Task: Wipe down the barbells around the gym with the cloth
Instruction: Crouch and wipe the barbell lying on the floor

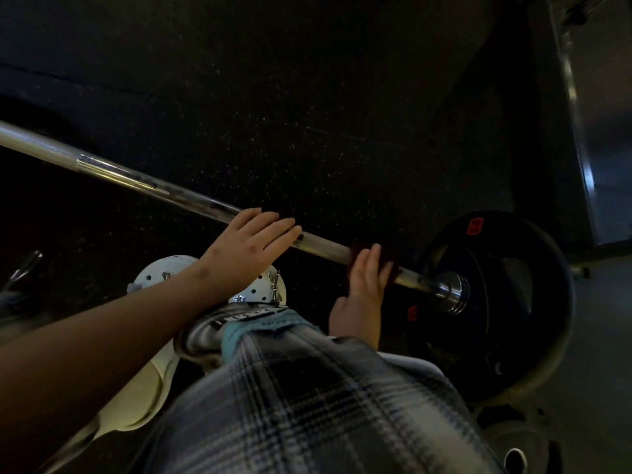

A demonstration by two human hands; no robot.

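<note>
A black weight plate (496, 275) with red labels is seen just beyond the right fingers (372, 265), mounted on the shiny sleeve (451, 290); the bar's far end is blocked by it. A white perforated clog (160, 278) with metal charms and plaid trousers (307, 405) are seen below the left fingers (280, 227), on the near side of the bar. A grey metal upright (581, 131) is seen well apart from both hands, past the plate.

The floor (307, 114) is dark rubber, flecked with pale specks. The barbell (154, 186) is a round steel shaft, smooth and reflective, lying low over that floor. The cloth (391, 266) is dark red and soft, bunched around the shaft.

The barbell's long axis is laid diagonally, from the upper left down to the plate at the lower right.

The left hand (253, 244) is laid on the shaft with fingers straight and together. The cloth is held around the shaft by the right hand (359, 302), its fingers curled over it, just short of the sleeve.
</note>
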